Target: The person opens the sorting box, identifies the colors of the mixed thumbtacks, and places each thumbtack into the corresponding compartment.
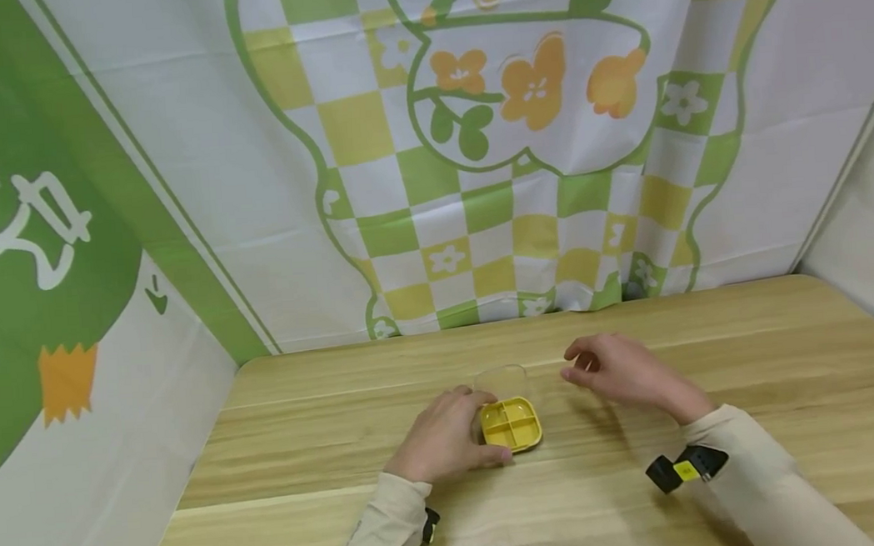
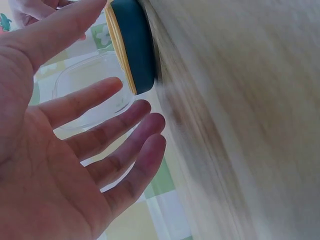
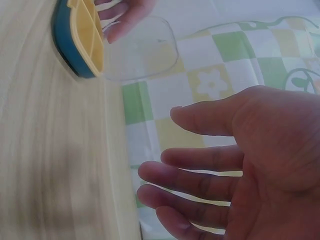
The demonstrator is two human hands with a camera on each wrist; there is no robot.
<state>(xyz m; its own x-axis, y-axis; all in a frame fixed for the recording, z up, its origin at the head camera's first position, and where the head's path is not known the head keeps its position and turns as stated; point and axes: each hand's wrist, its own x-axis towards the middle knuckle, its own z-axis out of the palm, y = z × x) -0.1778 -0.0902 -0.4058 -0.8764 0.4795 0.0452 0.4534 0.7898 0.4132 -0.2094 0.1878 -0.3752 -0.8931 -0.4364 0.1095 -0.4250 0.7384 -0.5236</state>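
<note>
A small pill box (image 1: 522,426) stands on the table with its clear lid (image 1: 505,372) raised at the back. Its yellow inside is divided into several compartments, and no contents can be made out. The outer shell (image 2: 135,45) shows teal in the left wrist view. My left hand (image 1: 445,436) is at the box's left side, thumb by the near edge and index finger by the far left corner, fingers fairly straight. To the right of the box, my right hand (image 1: 627,376) hovers above the table with loosely bent fingers, holding nothing.
The wooden table (image 1: 305,448) runs back to a hanging cloth (image 1: 432,186) with green and yellow checks and orange flowers. A green and white panel (image 1: 91,269) borders the left side. Each wrist wears a black strap (image 1: 691,464).
</note>
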